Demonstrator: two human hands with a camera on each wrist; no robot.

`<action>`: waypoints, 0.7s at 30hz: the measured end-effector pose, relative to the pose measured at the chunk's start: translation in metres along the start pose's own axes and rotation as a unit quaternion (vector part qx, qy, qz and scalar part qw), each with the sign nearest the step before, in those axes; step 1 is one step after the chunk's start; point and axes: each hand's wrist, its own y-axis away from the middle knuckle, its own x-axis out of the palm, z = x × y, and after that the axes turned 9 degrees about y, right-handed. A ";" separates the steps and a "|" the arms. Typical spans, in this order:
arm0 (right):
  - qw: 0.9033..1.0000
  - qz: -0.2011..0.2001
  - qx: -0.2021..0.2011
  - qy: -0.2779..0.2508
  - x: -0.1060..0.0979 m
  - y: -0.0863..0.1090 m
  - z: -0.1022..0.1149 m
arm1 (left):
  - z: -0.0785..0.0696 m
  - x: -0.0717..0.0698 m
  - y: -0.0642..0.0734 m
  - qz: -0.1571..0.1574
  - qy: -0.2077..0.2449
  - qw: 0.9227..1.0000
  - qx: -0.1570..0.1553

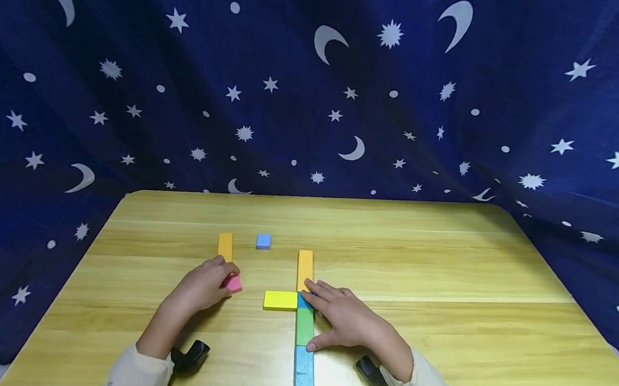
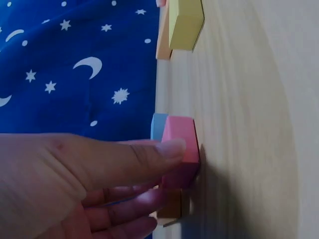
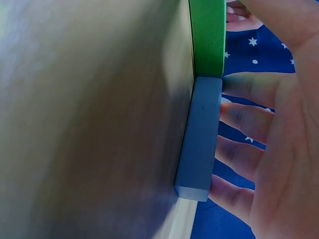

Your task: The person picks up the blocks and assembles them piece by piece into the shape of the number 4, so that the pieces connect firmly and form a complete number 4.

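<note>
At the left of the table, my left hand (image 1: 198, 286) pinches a pink block (image 1: 233, 284) between thumb and fingers. The thumb lies over the near side of the pink block (image 2: 184, 132) in the left wrist view. Just beyond that hand is an orange block (image 1: 225, 247). My right hand (image 1: 346, 318) rests with spread fingers on a blue block (image 3: 199, 139), much of it hidden from the head view. Its thumb reaches toward where a green block (image 1: 304, 327) meets a light blue block (image 1: 304, 370).
Another orange block (image 1: 304, 270) extends away from the blue one, and a yellow block (image 1: 280, 301) adjoins its left side. A small blue square block (image 1: 263, 241) lies farther back. Dark blue cloth (image 1: 298, 80) with stars and moons hangs behind the wooden table (image 1: 448, 262).
</note>
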 end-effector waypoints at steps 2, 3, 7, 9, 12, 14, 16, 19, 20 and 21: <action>1.000 0.001 -0.001 0.002 0.000 0.000 0.000 | -0.002 0.002 0.000 0.004 0.005 1.000 0.005; 1.000 0.001 0.000 0.002 0.001 0.000 0.000 | -0.003 0.004 0.000 0.004 0.006 1.000 0.008; 1.000 0.002 0.002 0.002 0.000 0.000 0.000 | -0.007 0.006 -0.001 0.005 0.009 1.000 0.015; 1.000 0.002 0.002 0.002 0.000 0.000 0.000 | -0.009 0.007 -0.001 0.008 0.013 1.000 0.018; 1.000 0.002 0.002 0.003 -0.001 0.001 0.000 | -0.012 0.008 0.000 0.014 0.023 0.999 0.023; 1.000 0.002 0.001 0.003 -0.001 0.000 0.000 | -0.013 0.008 0.000 0.016 0.029 0.999 0.025; 1.000 0.003 0.001 0.001 -0.001 0.000 0.000 | -0.014 0.009 0.001 0.017 0.032 0.999 0.025; 1.000 0.005 0.001 -0.002 -0.001 0.000 0.001 | -0.015 0.010 0.001 0.019 0.034 0.999 0.020; 1.000 0.005 0.001 -0.001 -0.001 0.000 0.001 | -0.016 0.010 0.001 0.021 0.037 0.999 0.020; 1.000 0.006 0.001 -0.001 -0.001 0.000 0.001 | -0.016 0.010 0.001 0.023 0.039 0.999 0.020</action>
